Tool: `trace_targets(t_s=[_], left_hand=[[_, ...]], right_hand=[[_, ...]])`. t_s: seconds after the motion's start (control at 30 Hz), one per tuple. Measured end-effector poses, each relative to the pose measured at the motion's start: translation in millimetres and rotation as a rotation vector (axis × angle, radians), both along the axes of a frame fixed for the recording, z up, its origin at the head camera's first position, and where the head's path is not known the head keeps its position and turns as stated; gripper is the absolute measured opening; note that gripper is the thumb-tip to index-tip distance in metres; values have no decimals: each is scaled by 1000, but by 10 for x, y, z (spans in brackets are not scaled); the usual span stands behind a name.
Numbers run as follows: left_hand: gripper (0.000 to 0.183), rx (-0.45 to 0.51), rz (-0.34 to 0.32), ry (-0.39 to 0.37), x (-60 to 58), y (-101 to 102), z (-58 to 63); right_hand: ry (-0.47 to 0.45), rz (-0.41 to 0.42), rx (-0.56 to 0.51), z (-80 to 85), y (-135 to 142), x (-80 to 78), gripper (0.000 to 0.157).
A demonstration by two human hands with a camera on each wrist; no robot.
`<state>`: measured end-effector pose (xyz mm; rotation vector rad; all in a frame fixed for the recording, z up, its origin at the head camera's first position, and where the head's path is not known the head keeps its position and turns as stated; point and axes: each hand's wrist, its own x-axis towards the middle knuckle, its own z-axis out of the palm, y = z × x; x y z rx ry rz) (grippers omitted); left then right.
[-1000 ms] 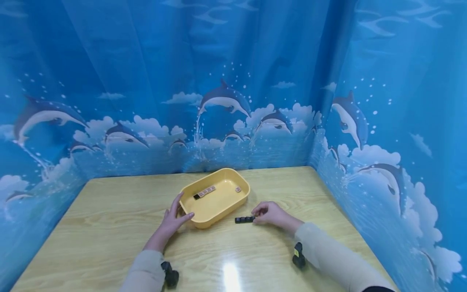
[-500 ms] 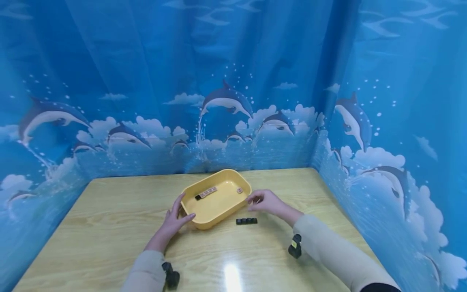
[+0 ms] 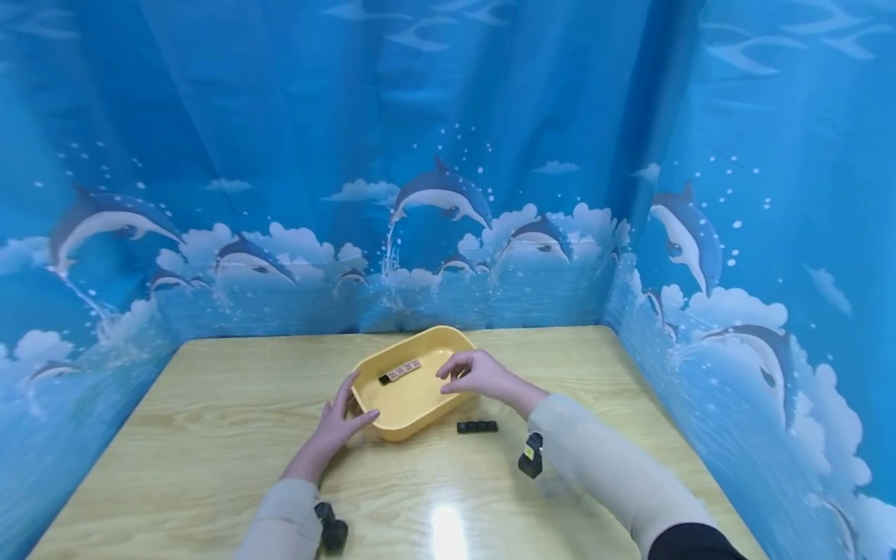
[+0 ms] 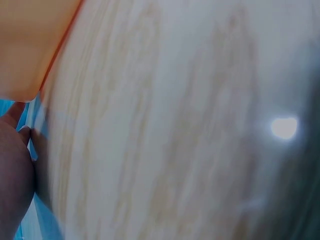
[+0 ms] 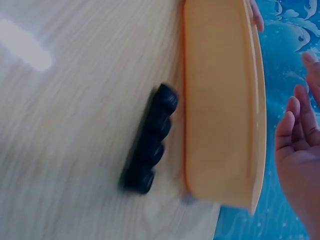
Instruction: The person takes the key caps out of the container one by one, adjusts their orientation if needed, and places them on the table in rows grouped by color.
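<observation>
My left hand (image 3: 334,428) touches the left end of a yellow tray (image 3: 402,430), thumb and fingers spread and fairly straight along its rim. Inside the tray lies a row of small pinkish blocks (image 3: 404,369) with dark marks and a black block (image 3: 384,379) at its left end. Above the tray's right part hovers my right hand (image 3: 483,375); its fingers are loosely bent, with a gap to the thumb and nothing visible between them. A joined row of small black blocks (image 5: 150,145) rests on the table beside the tray's near side.
The wood-grain table (image 3: 231,420) meets a blue dolphin-print curtain (image 3: 280,155) at the back and right side. Black wrist cameras sit at the left cuff (image 3: 287,505) and right cuff (image 3: 560,432).
From the black row, my right hand has moved up and left over the tray, hiding the single pinkish block at its right end. My left hand stays at the tray.
</observation>
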<state>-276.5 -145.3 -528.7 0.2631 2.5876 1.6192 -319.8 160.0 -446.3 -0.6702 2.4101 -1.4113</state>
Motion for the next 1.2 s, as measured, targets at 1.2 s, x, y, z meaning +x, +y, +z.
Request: trace_targets(t_s=[1.2], left_hand=[[91,2,28,-16,-13,-12,-39]], right_hand=[[-147,320,308,-81,-973,-709,47]])
